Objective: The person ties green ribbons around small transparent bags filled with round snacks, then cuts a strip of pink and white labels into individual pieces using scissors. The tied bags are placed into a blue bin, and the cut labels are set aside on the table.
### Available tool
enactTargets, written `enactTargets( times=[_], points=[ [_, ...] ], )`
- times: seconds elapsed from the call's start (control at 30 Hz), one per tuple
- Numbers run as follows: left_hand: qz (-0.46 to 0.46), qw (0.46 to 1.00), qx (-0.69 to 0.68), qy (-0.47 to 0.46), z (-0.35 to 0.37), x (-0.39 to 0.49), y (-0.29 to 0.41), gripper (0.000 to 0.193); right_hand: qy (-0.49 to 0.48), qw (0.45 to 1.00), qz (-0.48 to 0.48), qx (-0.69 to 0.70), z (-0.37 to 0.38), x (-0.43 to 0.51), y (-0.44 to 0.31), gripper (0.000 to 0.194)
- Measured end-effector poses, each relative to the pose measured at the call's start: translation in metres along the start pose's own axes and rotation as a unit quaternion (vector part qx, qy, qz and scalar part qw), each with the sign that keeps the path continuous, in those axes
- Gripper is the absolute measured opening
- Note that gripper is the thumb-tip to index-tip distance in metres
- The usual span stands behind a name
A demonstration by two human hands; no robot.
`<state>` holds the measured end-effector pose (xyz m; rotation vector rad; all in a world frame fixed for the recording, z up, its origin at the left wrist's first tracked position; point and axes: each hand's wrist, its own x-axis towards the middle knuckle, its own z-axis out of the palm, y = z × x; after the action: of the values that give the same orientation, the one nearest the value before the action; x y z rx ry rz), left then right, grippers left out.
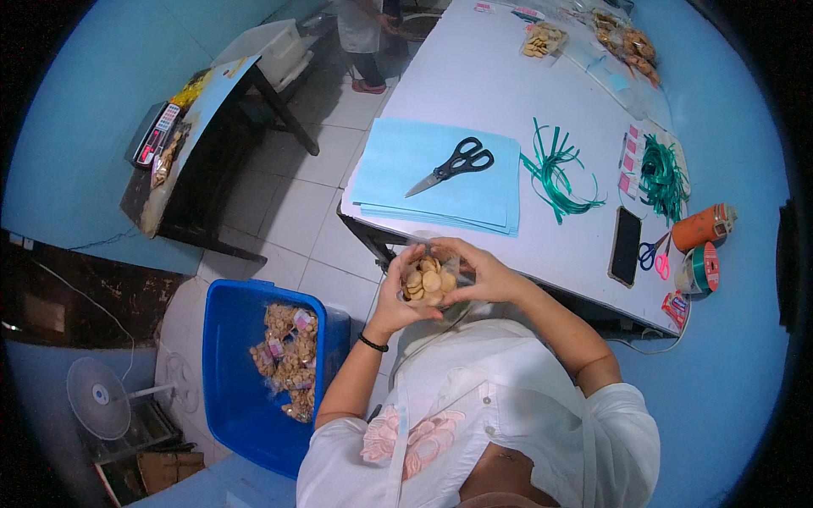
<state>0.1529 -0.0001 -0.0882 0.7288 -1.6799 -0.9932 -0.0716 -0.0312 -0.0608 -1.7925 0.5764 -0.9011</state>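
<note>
Between my two hands is a clear plastic bag of round cookies (429, 282), held in front of my body just off the table's near edge. My left hand (395, 293) grips its left side, and my right hand (477, 272) holds the right side, thumb across the front. Beyond them, black-handled kitchen scissors (452, 166) lie on a stack of light blue sheets (381, 159). Right of the stack, cut green ribbons (559, 178) are spread on the white table (483, 89).
A blue bin (219, 368) with several labelled cookie bags stands at left. A phone (625, 246), small scissors (662, 260), a green ribbon spool (704, 268) and an orange container (702, 227) line the table's right side. Another person (359, 32) stands at the back; a fan (100, 397) is lower left.
</note>
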Motion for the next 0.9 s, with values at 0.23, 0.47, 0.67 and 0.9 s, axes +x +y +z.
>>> enactTargets(
  times=[0.23,0.47,0.67,0.9],
  points=[
    [0.006,0.995,-0.048,0.087,-0.018,0.011,0.028,0.029,0.128,0.987,-0.069,-0.072,-0.022,0.006,-0.047,0.020],
    [-0.029,0.986,-0.023,0.160,0.010,0.009,0.044,0.012,0.083,0.958,-0.104,-0.253,-0.019,0.006,-0.056,0.062],
    [0.036,0.998,0.031,0.038,0.005,0.001,0.053,0.043,-0.012,0.974,-0.062,-0.219,-0.028,0.002,-0.048,0.030],
    [0.126,0.930,0.276,-0.208,0.013,0.052,0.015,0.095,0.056,0.944,-0.213,-0.246,-0.006,0.014,-0.041,0.014]
  ],
)
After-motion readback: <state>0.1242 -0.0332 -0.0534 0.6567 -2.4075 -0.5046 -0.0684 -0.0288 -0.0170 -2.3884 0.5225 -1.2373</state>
